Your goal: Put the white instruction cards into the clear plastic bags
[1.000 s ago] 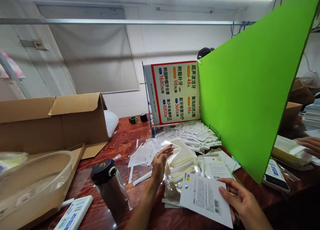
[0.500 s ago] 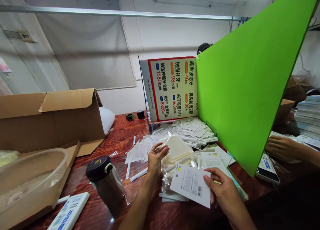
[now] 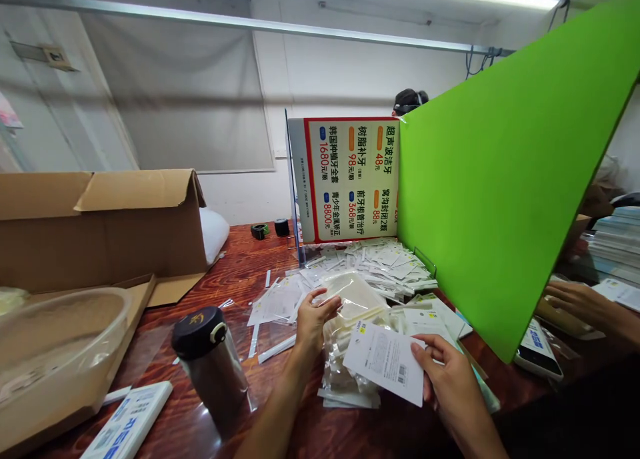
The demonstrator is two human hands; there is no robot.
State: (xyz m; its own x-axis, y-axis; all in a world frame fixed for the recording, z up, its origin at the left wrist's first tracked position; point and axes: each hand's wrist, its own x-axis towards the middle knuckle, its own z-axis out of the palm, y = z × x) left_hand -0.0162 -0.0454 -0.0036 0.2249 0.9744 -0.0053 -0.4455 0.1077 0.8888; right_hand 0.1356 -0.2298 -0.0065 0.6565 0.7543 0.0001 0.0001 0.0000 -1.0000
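Observation:
My right hand (image 3: 447, 372) pinches a white printed card (image 3: 387, 360) by its right edge, thumb on top. The card is tilted, with small text, a barcode, a yellow mark and a hang hole near its upper left corner. Below and behind it lies a stack of clear plastic bags (image 3: 353, 296) with cream-coloured contents. At the left edge of that stack, my left hand (image 3: 313, 322) has its thumb and forefinger apart; I cannot tell whether the fingertips touch the bags. More printed cards (image 3: 425, 319) lie to the right of the stack.
A heap of cards and strips (image 3: 380, 259) spreads behind the bags, before a price board (image 3: 350, 179). A green panel (image 3: 500, 179) rises at right; past it is another person's hand (image 3: 575, 299). On the left are a flask (image 3: 210, 366), cardboard box (image 3: 105, 246) and plastic tub (image 3: 60, 352).
The view has shifted slightly. My right hand still holds the card, and my left hand stays by the bags. Past the panel, the other person's hand has moved a little.

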